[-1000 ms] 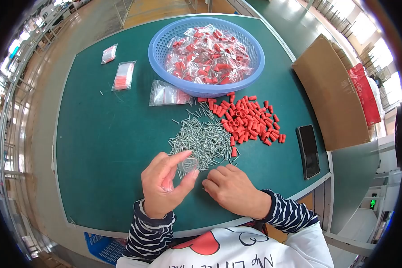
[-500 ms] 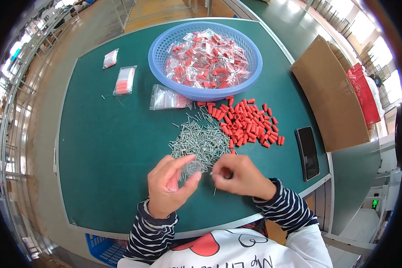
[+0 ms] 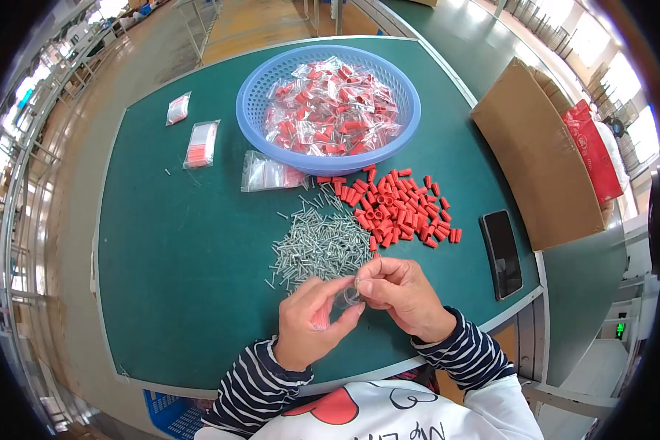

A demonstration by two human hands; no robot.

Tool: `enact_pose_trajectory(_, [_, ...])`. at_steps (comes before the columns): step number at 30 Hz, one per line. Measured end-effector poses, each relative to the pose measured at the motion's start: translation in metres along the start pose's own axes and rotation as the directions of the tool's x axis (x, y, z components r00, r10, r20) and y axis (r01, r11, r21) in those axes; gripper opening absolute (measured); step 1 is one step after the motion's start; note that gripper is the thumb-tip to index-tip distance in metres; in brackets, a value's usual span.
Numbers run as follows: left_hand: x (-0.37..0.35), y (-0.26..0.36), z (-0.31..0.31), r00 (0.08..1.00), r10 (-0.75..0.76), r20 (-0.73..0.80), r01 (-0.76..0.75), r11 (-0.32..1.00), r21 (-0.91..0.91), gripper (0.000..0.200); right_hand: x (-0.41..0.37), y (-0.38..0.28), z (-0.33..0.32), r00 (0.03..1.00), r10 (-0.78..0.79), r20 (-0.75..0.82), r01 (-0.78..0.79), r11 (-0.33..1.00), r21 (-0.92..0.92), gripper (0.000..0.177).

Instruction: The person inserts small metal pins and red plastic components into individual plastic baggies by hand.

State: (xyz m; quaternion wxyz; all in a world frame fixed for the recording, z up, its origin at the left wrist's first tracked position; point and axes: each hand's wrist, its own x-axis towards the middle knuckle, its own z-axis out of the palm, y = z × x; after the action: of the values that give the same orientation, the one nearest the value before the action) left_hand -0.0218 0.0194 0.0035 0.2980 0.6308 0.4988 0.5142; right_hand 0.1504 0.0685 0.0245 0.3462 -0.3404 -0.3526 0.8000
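Observation:
My left hand (image 3: 308,323) is curled around a small clear zip bag (image 3: 350,296) whose mouth gapes into a ring, with the red-striped edges of more bags in the palm. Thumb and forefinger of my right hand (image 3: 409,297) are pinched together at the bag's mouth; whatever they hold is too small or hidden to name. Just beyond both hands lies a heap of silver screws (image 3: 319,246). Red ribbed plastic caps (image 3: 402,213) are piled to its right.
A blue plastic basket (image 3: 243,128) full of bagged red pieces stands behind the heaps. Flat zip bags (image 3: 271,174) and a bag stack (image 3: 200,144) lie left of it. A phone (image 3: 501,257) and a cardboard box (image 3: 539,161) are on the right.
My left hand has shifted right and slightly down with the bag. My right hand has turned, bringing its fingertips from beside the bag to its mouth. The view has tilted slightly.

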Motion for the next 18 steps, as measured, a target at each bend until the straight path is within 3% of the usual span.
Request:
enact_pose_trajectory(7, [-0.003, -0.006, 0.002, 1.000, 0.007, -0.006, -0.007, 1.000, 0.029, 0.040, -0.007, 0.008, 0.000, 0.987, -0.160, -0.009, 0.149, 0.931, -0.332, 0.012])
enact_pose_trajectory(11, [-0.003, -0.004, 0.002, 1.000, -0.019, -0.024, 0.020, 0.999, 0.025, 0.042, -0.009, 0.008, -0.004, 0.933, -0.361, 0.003, 0.316, 0.812, -0.490, 0.012])
enact_pose_trajectory(14, [0.001, -0.001, -0.005, 1.000, -0.015, -0.026, 0.016, 0.998, 0.067, 0.041, -0.009, -0.002, -0.014, 0.881, -0.474, -0.005, 0.362, 0.680, -0.638, 0.011])
enact_pose_trajectory(17, [0.003, 0.002, -0.011, 0.997, -0.024, -0.070, 0.027, 0.999, 0.038, 0.040, -0.010, -0.007, -0.021, 0.868, -0.475, 0.142, 0.380, 0.454, -0.806, 0.013])
enact_pose_trajectory(18, [0.002, 0.001, -0.013, 0.998, -0.033, -0.058, 0.034, 0.999, 0.018, 0.040, -0.010, -0.003, -0.027, 0.859, -0.455, 0.235, 0.405, 0.324, -0.855, 0.017])
